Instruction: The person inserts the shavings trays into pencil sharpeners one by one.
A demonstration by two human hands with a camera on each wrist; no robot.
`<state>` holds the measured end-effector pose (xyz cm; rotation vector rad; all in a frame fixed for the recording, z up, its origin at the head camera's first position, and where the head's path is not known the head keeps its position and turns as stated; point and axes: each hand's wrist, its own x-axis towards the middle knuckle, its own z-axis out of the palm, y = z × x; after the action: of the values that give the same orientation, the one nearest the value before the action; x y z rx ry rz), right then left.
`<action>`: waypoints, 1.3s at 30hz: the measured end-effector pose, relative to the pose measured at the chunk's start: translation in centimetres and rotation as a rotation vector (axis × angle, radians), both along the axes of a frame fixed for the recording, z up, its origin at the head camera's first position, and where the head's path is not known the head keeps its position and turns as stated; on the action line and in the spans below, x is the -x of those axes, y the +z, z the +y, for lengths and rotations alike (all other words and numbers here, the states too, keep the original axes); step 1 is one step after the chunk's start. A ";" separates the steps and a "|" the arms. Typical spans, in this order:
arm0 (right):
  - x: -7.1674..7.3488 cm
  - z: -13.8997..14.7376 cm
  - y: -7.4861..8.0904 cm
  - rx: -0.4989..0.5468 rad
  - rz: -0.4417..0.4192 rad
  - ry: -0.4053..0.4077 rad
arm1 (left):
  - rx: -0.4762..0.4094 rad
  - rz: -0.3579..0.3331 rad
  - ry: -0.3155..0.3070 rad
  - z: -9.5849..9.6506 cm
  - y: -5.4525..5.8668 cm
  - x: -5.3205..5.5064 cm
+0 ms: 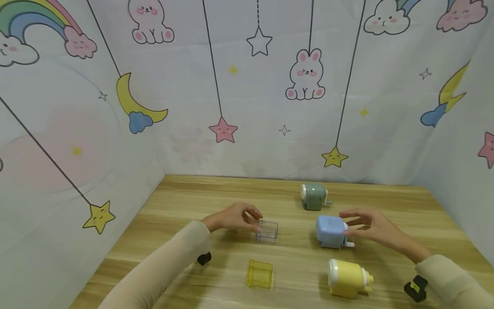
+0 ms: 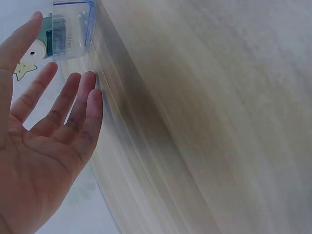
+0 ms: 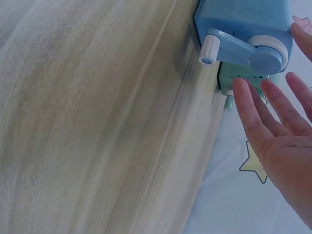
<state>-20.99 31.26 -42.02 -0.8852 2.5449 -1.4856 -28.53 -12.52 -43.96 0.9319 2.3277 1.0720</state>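
My left hand (image 1: 234, 217) is at the left side of a clear plastic shavings drawer (image 1: 269, 232), its fingers spread and loosely bent. In the left wrist view the drawer (image 2: 74, 31) shows a blue rim, just beyond the fingertips. On the right, a blue crank pencil sharpener (image 1: 329, 231) stands on the table. My right hand (image 1: 373, 225) reaches to its crank side, thumb and fingers apart around that end. The right wrist view shows the sharpener's crank arm (image 3: 239, 48) with a white knob, and the palm turned up below it.
A green crank sharpener (image 1: 313, 197) stands farther back. Nearer the front, a yellow sharpener (image 1: 347, 278) lies to the right and a see-through yellow drawer (image 1: 260, 274) to the left. Patterned cloth walls (image 1: 262, 150) border the wooden table (image 1: 216, 189).
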 end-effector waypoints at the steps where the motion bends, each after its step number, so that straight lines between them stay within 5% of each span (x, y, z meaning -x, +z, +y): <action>1: 0.0 0.0 0.0 -0.001 -0.004 0.003 | -0.002 -0.005 -0.004 0.0 -0.1 -0.1; 24: 0.1 -0.1 -0.2 -0.017 -0.022 0.036 | -0.102 -0.085 -0.013 0.6 -0.9 -0.4; 39: 0.0 0.0 -0.1 -0.019 -0.025 0.051 | -0.088 -0.091 -0.012 0.8 -0.9 -0.4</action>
<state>-21.03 31.25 -42.16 -0.9159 2.4950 -1.4460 -28.17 -11.74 -44.88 0.9084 2.2147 1.1948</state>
